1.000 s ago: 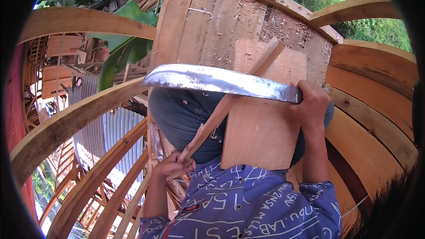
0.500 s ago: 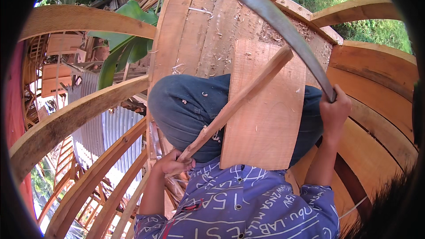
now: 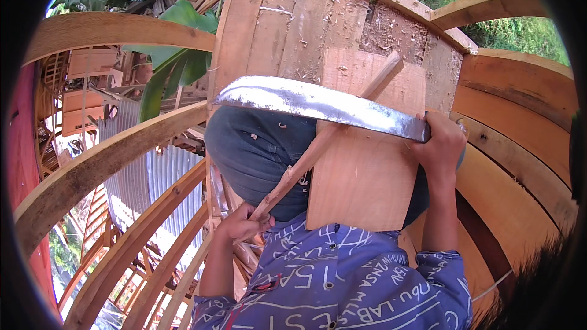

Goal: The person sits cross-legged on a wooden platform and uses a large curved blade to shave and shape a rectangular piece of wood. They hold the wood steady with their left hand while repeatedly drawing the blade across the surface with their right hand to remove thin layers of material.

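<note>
My left hand (image 3: 246, 225) is closed round the near end of a wooden stick (image 3: 299, 168), which slants up and to the right over a flat wooden board (image 3: 367, 183). The board lies across my lap, its far end over the plank floor. In my right hand (image 3: 441, 142) I grip a machete (image 3: 324, 102) by its handle, which my fingers mostly hide. Its broad, shiny blade points left and lies across the stick in view, above my bent leg; whether it touches the wood I cannot tell.
Plank flooring (image 3: 275, 49) with scattered shavings lies ahead. Curved wooden ribs (image 3: 110, 153) rise at the left and wooden side planks (image 3: 520, 116) at the right. Beyond the left ribs are corrugated metal sheets (image 3: 174, 177) and banana leaves (image 3: 177, 73); grass (image 3: 520, 43) shows at the far right.
My right hand has come down and slightly left. The machete blade has swung from pointing up and away to lying leftward across the stick. The left hand and stick have barely moved.
</note>
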Demonstrator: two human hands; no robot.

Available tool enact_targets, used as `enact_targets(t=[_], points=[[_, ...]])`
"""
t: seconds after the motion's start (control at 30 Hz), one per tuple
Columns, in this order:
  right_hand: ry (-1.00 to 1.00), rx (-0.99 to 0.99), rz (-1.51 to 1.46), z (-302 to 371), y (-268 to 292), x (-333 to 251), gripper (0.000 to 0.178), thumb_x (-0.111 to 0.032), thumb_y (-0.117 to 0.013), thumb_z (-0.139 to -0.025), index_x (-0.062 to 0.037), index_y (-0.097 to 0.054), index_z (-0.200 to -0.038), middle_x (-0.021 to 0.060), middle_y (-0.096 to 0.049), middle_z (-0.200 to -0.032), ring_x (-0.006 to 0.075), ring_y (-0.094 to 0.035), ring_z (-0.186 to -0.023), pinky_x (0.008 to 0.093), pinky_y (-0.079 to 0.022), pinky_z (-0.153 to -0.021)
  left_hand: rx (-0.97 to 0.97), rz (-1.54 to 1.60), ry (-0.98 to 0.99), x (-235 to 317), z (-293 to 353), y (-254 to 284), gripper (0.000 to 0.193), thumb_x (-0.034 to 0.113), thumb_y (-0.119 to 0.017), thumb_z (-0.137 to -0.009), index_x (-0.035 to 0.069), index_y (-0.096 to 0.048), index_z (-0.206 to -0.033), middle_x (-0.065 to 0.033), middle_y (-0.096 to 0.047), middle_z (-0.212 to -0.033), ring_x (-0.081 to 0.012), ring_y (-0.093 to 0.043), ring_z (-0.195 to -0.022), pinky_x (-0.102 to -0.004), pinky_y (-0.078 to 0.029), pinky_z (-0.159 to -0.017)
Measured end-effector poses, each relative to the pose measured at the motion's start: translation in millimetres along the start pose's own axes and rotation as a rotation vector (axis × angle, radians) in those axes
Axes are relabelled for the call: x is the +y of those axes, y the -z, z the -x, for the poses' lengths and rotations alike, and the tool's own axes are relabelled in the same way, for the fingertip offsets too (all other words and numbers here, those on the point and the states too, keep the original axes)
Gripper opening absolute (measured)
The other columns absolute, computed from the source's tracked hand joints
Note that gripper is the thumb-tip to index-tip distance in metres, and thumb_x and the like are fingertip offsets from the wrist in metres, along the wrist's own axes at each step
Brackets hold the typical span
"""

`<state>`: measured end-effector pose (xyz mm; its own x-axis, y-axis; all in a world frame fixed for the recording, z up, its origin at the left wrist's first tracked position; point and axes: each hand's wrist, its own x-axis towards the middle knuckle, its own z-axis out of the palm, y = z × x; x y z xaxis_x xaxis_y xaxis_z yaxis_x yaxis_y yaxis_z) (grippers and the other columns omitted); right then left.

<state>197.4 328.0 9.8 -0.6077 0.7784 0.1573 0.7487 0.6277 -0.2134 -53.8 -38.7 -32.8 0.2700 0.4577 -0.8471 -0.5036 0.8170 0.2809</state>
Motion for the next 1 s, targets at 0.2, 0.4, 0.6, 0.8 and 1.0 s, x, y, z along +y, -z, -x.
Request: enact_targets(t=[0.2, 0.4, 0.6, 0.8, 1.0], points=[[0.070, -0.124, -0.091, 6.1, 1.1, -20.7, 0.013, -0.011, -0.069, -0.063, -0.0061, -0.060, -0.070, 0.0098, -0.058, -0.064, 0.0299, -0.059, -0.060, 0.0400, -0.044, -0.056, 0.020, -0.061, 0.003, -3.1, -3.3, 0.7, 0.033, 0.007, -0.066, -0.072, -0.011, -0.066, -0.100, -0.0116, -0.068, -0.096, -0.0137, -0.064, -0.082, -0.0264, -0.051, -0.073], [-0.022, -0.034, -0.004, 3.4, 1.9, 0.6, 0.016, -0.011, -0.071, -0.060, -0.0073, -0.062, -0.073, 0.0096, -0.060, -0.066, 0.0303, -0.061, -0.062, 0.0402, -0.045, -0.056, 0.039, 0.017, -0.030, -14.8, 0.1, 1.2, 0.033, 0.007, -0.069, -0.074, -0.011, -0.065, -0.101, -0.0112, -0.069, -0.095, -0.0135, -0.064, -0.085, -0.0271, -0.052, -0.074], [-0.017, -0.088, -0.038, 10.5, 0.8, -15.4, 0.016, -0.010, -0.068, -0.057, -0.0066, -0.060, -0.070, 0.0095, -0.059, -0.066, 0.0306, -0.060, -0.062, 0.0400, -0.045, -0.056, 0.065, -0.072, 0.008, -11.7, -1.6, 2.0, 0.034, 0.007, -0.071, -0.075, -0.011, -0.065, -0.103, -0.0112, -0.069, -0.095, -0.0150, -0.065, -0.087, -0.0280, -0.052, -0.075], [0.033, -0.046, -0.004, 1.9, 2.0, -16.8, 0.013, -0.012, -0.069, -0.059, -0.0078, -0.061, -0.069, 0.0082, -0.059, -0.064, 0.0289, -0.060, -0.061, 0.0389, -0.045, -0.056, -0.010, 0.165, -0.101, -21.1, -0.6, 6.4, 0.032, 0.005, -0.071, -0.074, -0.010, -0.065, -0.102, -0.0116, -0.069, -0.095, -0.0155, -0.065, -0.086, -0.0289, -0.052, -0.075], [-0.095, -0.068, -0.006, 10.0, 6.7, 0.0, 0.017, -0.012, -0.070, -0.058, -0.0074, -0.063, -0.074, 0.0086, -0.061, -0.068, 0.0289, -0.063, -0.067, 0.0387, -0.047, -0.059, 0.025, 0.044, -0.010, -11.8, -2.7, 5.2, 0.036, 0.002, -0.067, -0.072, -0.012, -0.060, -0.105, -0.0154, -0.067, -0.101, -0.0181, -0.065, -0.089, -0.0307, -0.052, -0.076]])
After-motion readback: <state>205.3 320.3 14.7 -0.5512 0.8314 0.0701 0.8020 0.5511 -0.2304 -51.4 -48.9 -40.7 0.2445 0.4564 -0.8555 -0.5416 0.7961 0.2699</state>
